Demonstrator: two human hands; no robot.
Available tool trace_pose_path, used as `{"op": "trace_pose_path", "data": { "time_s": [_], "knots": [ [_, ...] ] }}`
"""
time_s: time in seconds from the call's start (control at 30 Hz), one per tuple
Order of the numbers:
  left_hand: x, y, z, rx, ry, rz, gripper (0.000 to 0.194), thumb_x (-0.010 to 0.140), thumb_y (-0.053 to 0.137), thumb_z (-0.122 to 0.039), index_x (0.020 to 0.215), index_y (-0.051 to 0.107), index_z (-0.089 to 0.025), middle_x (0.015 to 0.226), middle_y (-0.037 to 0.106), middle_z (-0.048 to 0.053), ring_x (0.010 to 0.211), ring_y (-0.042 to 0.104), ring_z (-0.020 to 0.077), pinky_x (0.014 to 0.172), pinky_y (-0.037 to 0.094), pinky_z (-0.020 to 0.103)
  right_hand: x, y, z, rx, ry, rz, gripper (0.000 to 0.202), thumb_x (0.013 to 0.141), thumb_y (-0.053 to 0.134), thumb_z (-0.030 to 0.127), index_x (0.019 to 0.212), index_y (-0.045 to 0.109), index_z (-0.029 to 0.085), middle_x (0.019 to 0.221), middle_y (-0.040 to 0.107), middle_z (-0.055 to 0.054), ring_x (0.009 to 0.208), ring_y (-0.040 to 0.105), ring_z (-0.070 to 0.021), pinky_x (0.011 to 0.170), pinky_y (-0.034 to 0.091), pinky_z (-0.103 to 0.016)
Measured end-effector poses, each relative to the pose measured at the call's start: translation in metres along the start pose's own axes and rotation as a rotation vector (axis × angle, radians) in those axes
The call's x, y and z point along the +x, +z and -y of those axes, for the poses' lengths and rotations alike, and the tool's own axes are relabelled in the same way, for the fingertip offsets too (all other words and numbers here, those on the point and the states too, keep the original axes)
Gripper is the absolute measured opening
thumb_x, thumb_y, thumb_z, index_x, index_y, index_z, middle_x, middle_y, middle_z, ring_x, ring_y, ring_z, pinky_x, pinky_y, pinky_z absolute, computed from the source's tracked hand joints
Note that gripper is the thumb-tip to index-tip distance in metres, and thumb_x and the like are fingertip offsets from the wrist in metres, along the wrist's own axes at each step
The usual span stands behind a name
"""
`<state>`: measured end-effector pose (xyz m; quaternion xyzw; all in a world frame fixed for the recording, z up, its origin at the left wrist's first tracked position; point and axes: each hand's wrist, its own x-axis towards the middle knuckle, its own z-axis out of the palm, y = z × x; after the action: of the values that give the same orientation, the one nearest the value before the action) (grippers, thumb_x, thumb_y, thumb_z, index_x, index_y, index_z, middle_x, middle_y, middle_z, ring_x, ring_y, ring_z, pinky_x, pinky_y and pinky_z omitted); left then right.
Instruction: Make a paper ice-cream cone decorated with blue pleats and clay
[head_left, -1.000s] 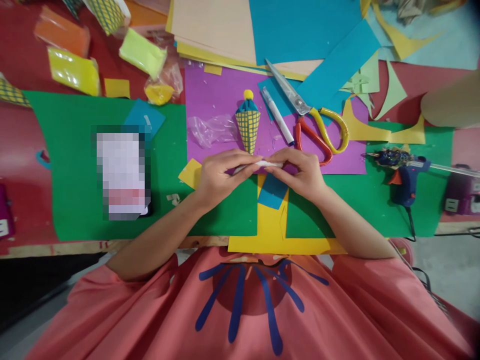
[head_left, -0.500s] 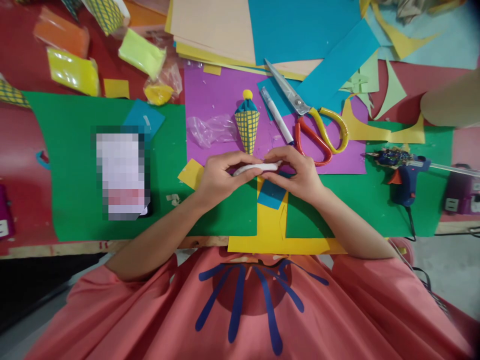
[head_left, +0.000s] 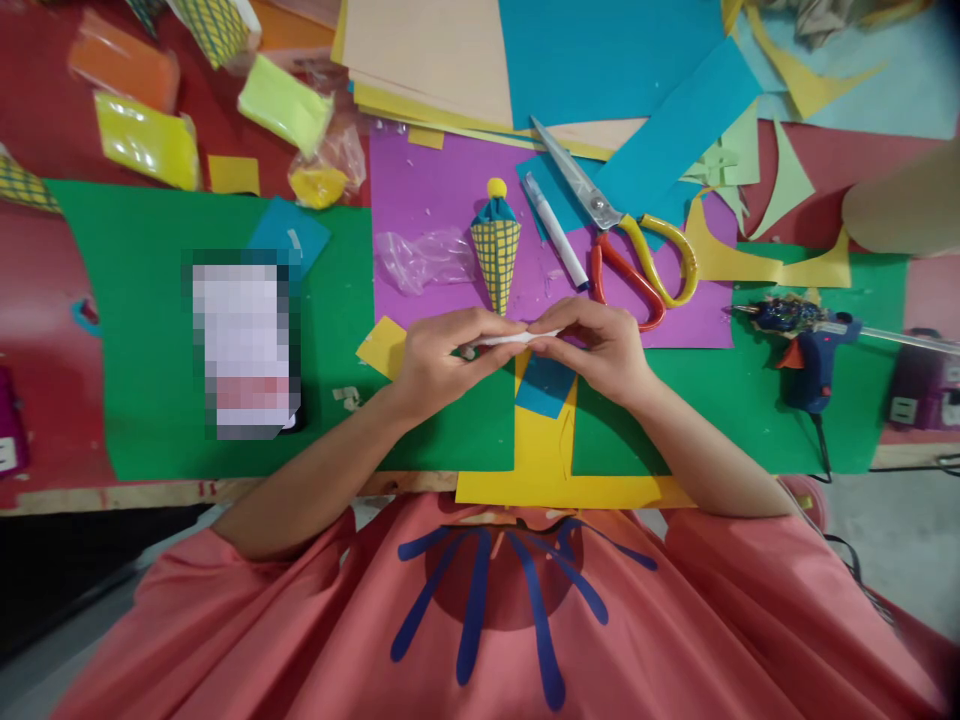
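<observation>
Between both hands is a thin, soft-looking piece of white modelling clay (head_left: pixel 504 340), partly hidden by the fingers. My left hand (head_left: pixel 442 355) pinches its left part between thumb and fingers. The right end is pinched by my right hand (head_left: pixel 600 345), its fingertips meeting those of the left. Just beyond them lies a small checked cone (head_left: pixel 496 255) with a blue gathered top and a yellow ball. A white marker (head_left: pixel 556 232) and large scissors (head_left: pixel 596 208) with red and yellow handles rest to its right on purple sheet (head_left: pixel 427 190).
A blue glue gun (head_left: pixel 814 360) lies at the right on green sheet (head_left: pixel 675 430). At left is a blurred-out phone (head_left: pixel 244 340). Packets of yellow clay (head_left: pixel 146 140) and orange clay (head_left: pixel 124 65) lie at the upper left. Coloured sheets (head_left: pixel 427 55) are stacked at the back.
My fingers have shifted slightly on the white clay, which now shows as a thinner strip, with less of it visible. Both hands stay in nearly the same place.
</observation>
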<state>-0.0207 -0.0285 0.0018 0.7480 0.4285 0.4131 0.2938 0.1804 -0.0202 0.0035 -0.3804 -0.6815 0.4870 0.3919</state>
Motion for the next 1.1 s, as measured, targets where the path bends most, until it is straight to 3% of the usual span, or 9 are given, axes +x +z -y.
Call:
{"op": "trace_pose_path", "data": {
  "time_s": [0.17,0.3,0.47,0.57,0.67,0.73,0.8,0.97,1.1],
  "knots": [
    [0.0011,-0.0021,-0.0023,-0.04,-0.125,-0.025,0.03,0.087,0.066,-0.046,0.086,0.076,-0.018,0.075,0.076,0.001,0.058,0.064,0.0077,0.053,0.046,0.017,0.0007,-0.0016,-0.0002,-0.063,-0.082,0.001,0.037,0.085,0.069,0.045,0.108,0.067,0.016,0.1,0.074,-0.005,0.079,0.07,-0.0104,0.072,0.059,-0.022],
    [-0.0002,-0.0011,-0.001,-0.133,-0.228,0.029,0.036,0.083,0.069,-0.052,0.092,0.075,-0.017,0.071,0.074,0.001,0.052,0.06,0.0074,0.047,0.043,0.017,0.0015,-0.0042,0.003,-0.158,-0.138,0.003,0.02,0.09,0.065,0.034,0.096,0.07,0.016,0.093,0.076,-0.004,0.079,0.071,-0.0098,0.072,0.058,-0.019],
    [-0.0018,0.0024,-0.003,-0.228,-0.324,0.051,0.034,0.08,0.072,-0.05,0.089,0.075,-0.017,0.062,0.071,-0.001,0.046,0.06,0.007,0.044,0.044,0.016,-0.0005,-0.0034,0.0049,-0.147,-0.063,0.004,0.028,0.09,0.063,0.042,0.091,0.072,0.015,0.087,0.076,-0.004,0.074,0.072,-0.01,0.069,0.059,-0.02],
    [-0.0018,0.0033,-0.0061,-0.268,-0.38,0.03,0.035,0.081,0.071,-0.051,0.085,0.075,-0.016,0.056,0.069,-0.001,0.044,0.061,0.0082,0.042,0.046,0.016,-0.0015,-0.0021,0.0029,-0.121,-0.034,-0.012,0.037,0.086,0.066,0.048,0.104,0.071,0.016,0.09,0.076,-0.003,0.075,0.072,-0.0103,0.07,0.06,-0.02],
    [-0.0012,0.003,-0.0074,-0.298,-0.42,0.008,0.037,0.081,0.07,-0.051,0.084,0.075,-0.015,0.059,0.071,0.0,0.046,0.063,0.0092,0.044,0.05,0.017,-0.0009,-0.0027,0.0022,-0.119,-0.085,-0.033,0.039,0.084,0.07,0.044,0.112,0.068,0.017,0.094,0.076,-0.004,0.079,0.073,-0.0108,0.072,0.06,-0.02],
    [-0.0004,0.0023,-0.0071,-0.302,-0.43,0.02,0.037,0.081,0.069,-0.052,0.085,0.076,-0.015,0.058,0.07,0.0,0.046,0.064,0.0095,0.045,0.05,0.017,0.0,-0.0041,0.0036,-0.147,-0.101,-0.026,0.028,0.087,0.069,0.038,0.104,0.072,0.017,0.095,0.077,-0.004,0.079,0.073,-0.0109,0.073,0.061,-0.019],
    [0.0005,0.0015,-0.0065,-0.299,-0.427,0.048,0.038,0.08,0.07,-0.052,0.087,0.077,-0.015,0.057,0.07,0.0,0.047,0.064,0.0095,0.045,0.049,0.016,0.0007,-0.0055,0.006,-0.167,-0.072,-0.012,0.022,0.089,0.067,0.037,0.095,0.075,0.017,0.091,0.078,-0.003,0.077,0.074,-0.0114,0.072,0.061,-0.02],
    [0.0013,0.0009,-0.0061,-0.329,-0.425,0.118,0.038,0.079,0.073,-0.05,0.097,0.077,-0.017,0.068,0.074,0.001,0.049,0.064,0.0083,0.047,0.05,0.015,0.0001,-0.0064,0.0087,-0.11,0.04,-0.032,0.03,0.089,0.064,0.044,0.091,0.076,0.017,0.085,0.078,-0.003,0.073,0.074,-0.0125,0.07,0.061,-0.022],
    [0.0001,0.0007,-0.0054,-0.342,-0.469,0.165,0.038,0.084,0.066,-0.052,0.096,0.078,-0.017,0.063,0.072,0.0,0.049,0.064,0.0088,0.047,0.05,0.015,0.0003,-0.0063,0.0039,-0.095,0.008,-0.007,0.044,0.084,0.068,0.051,0.11,0.072,0.017,0.088,0.077,-0.003,0.076,0.073,-0.0125,0.073,0.06,-0.023]
  ]
}}
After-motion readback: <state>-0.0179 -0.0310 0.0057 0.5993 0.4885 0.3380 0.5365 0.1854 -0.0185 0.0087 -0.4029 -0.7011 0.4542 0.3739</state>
